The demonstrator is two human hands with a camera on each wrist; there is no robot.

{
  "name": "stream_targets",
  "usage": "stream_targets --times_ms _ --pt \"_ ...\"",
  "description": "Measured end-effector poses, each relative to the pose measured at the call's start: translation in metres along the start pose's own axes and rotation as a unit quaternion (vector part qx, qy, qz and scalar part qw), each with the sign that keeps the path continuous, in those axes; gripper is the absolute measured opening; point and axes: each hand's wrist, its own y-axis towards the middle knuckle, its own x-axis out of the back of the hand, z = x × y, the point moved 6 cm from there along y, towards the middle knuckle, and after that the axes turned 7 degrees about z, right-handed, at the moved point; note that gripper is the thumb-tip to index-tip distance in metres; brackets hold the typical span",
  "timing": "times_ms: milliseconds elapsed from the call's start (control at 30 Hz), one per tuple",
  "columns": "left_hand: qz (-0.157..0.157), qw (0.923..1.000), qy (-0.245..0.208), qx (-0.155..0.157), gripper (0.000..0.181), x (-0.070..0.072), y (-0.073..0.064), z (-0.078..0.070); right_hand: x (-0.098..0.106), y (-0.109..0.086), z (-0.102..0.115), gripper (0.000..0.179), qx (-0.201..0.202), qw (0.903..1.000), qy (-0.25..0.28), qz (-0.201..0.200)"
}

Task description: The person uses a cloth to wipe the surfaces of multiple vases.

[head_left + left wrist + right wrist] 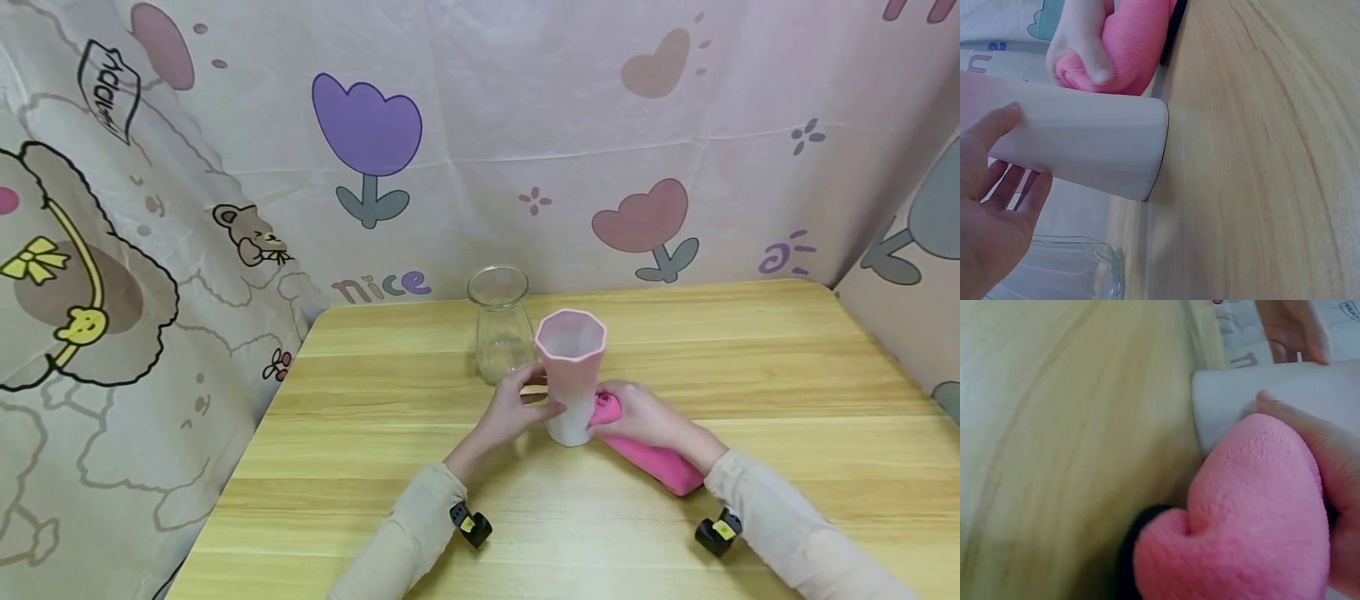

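A tall vase (572,379), pink at its faceted rim and white below, stands upright on the table. My left hand (517,406) grips its left side, the thumb in front and the fingers behind, as the left wrist view also shows. My right hand (637,414) holds a bunched pink cloth (660,462) against the vase's right side. In the right wrist view, the cloth (1254,506) hides part of the vase (1254,394), and the thumb lies close to the white wall. A dark edge shows under the cloth.
Behind and left of the vase stands a clear glass vase (502,333) with a flared rim. The wooden table (360,417) ends at a printed curtain (487,167) at the back, with more printed cloth on both sides.
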Motion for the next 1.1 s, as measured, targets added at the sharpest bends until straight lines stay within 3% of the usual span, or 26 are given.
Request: stream_targets --times_ms 167,300,600,1100 --pt "0.001 0.9999 -0.008 0.009 0.056 0.0 0.001 0.001 -0.007 0.0 -0.001 0.048 0.01 0.9995 -0.018 0.025" --pt "0.004 0.9998 -0.011 0.012 0.057 -0.001 0.001 0.001 -0.003 -0.001 0.002 0.052 0.013 0.9997 0.014 0.017" --pt "0.004 0.9999 -0.011 0.008 0.056 0.0 0.002 0.003 0.032 -0.003 0.02 0.063 0.016 0.9945 0.081 -0.065" --pt "0.003 0.9999 -0.005 0.009 0.055 0.001 0.001 0.0 0.08 -0.013 0.061 0.059 0.002 0.9828 0.079 -0.167"
